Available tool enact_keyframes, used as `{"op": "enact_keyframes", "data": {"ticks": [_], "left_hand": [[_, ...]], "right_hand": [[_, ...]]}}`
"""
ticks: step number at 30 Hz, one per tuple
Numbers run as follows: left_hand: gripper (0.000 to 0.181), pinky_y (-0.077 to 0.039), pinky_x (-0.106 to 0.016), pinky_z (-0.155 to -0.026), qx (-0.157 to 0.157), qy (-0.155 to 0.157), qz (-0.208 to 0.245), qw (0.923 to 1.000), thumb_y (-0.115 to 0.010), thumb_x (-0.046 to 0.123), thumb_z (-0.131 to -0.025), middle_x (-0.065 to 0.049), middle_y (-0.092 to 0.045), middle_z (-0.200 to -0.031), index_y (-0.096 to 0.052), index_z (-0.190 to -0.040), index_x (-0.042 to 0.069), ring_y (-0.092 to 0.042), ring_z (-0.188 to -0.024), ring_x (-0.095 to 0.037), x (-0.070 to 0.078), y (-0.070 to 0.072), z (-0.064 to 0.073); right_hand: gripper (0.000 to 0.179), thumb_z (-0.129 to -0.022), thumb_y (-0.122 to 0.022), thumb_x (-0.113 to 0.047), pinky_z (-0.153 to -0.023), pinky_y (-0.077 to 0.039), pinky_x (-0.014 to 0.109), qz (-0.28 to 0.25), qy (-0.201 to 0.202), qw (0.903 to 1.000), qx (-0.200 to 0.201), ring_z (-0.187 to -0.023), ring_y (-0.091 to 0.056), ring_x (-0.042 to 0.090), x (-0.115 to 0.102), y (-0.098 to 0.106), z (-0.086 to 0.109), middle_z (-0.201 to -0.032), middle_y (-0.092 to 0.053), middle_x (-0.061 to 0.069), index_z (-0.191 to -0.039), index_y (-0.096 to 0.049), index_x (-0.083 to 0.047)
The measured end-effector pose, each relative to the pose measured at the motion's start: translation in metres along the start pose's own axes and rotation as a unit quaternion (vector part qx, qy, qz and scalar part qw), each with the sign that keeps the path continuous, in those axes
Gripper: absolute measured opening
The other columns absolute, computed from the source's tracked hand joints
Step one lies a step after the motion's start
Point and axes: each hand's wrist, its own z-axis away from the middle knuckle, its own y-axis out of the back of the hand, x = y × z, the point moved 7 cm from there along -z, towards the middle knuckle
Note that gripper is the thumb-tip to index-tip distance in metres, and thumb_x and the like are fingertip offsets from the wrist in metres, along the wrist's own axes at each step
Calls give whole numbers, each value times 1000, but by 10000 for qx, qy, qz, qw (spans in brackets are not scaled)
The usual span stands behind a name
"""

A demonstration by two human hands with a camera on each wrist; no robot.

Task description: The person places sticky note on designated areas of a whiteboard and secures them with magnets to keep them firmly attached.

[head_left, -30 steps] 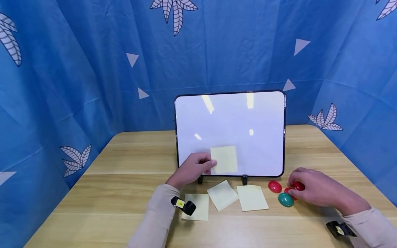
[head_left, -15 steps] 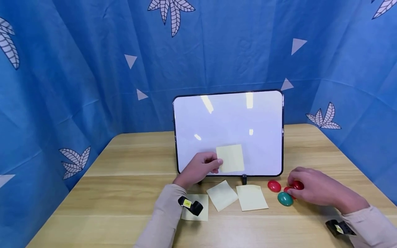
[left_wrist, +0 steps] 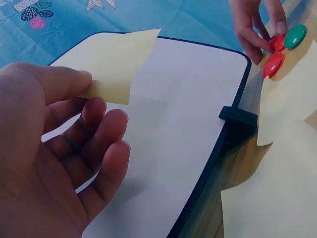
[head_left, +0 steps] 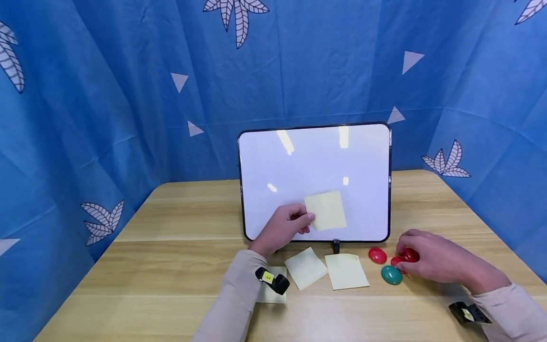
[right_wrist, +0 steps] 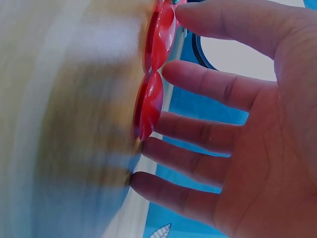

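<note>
**Left grip (head_left: 285,227): yellow sticky note (head_left: 328,211) held before whiteboard (head_left: 307,161)**

I pinch the yellow sticky note near its left edge between thumb and fingers, at the lower part of the whiteboard; I cannot tell whether the two touch. My right grip (head_left: 442,259) is released: fingers extended, fingertips at two red oval pieces (head_left: 411,255) on the counter (head_left: 149,266). A third red oval piece (head_left: 378,255) lies to their left; a green oval piece (head_left: 391,275) lies on the near side. Three loose notes (head_left: 306,268) lie side by side in front of the whiteboard.
</note>
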Motion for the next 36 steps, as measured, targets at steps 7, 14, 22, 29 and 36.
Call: {"op": "enact_keyframes", "data": {"ticks": [7,14,22,29,36], "left_hand": [[30,-54,-35,-75,-32,-45,27,10000,-61,32,-100,-7,-66,-82,-64,-89,4,-64,-81,-31,6,-10,-8],[29,-53,-32,-73,32,-117,-115,9999,-61,28,-100,-6,-66,-78,-63,-85,4,-65,-80,-33,11,-18,-18],[28,-53,-30,-70,189,-178,-232,9994,-58,24,-101,-5,-63,-75,-60,-79,7,-65,-73,-20,11,-29,-26],[28,-50,-28,-64,407,-238,-453,9979,-56,22,-101,-1,-60,-75,-59,-76,10,-64,-70,-14,16,-32,-30],[24,-46,-27,-59,625,-441,-1155,9904,-57,22,-102,4,-59,-70,-62,-80,14,-60,-65,-9,21,-36,-34]], "right_hand": [[31,-74,-87,-36,-74,-54,38,2,-98,9999,-45,-91,-56,19,3,1,0,-107,-62,0,-97,-72,-23],[34,-74,-87,-29,-87,-53,53,-64,38,10000,-19,-105,-59,32,7,3,0,-120,-63,11,-103,-73,-18],[36,-75,-86,-23,-92,-49,58,-157,39,9999,-8,-114,-56,43,13,1,3,-126,-61,17,-108,-74,-14],[38,-74,-87,-18,-93,-49,58,-208,-87,9997,-20,-117,-55,45,15,0,3,-128,-60,18,-109,-74,-13],[43,-73,-88,-17,-92,-50,58,-232,-185,9995,-107,-117,-54,46,17,-1,2,-129,-60,19,-113,-73,-9]]}}
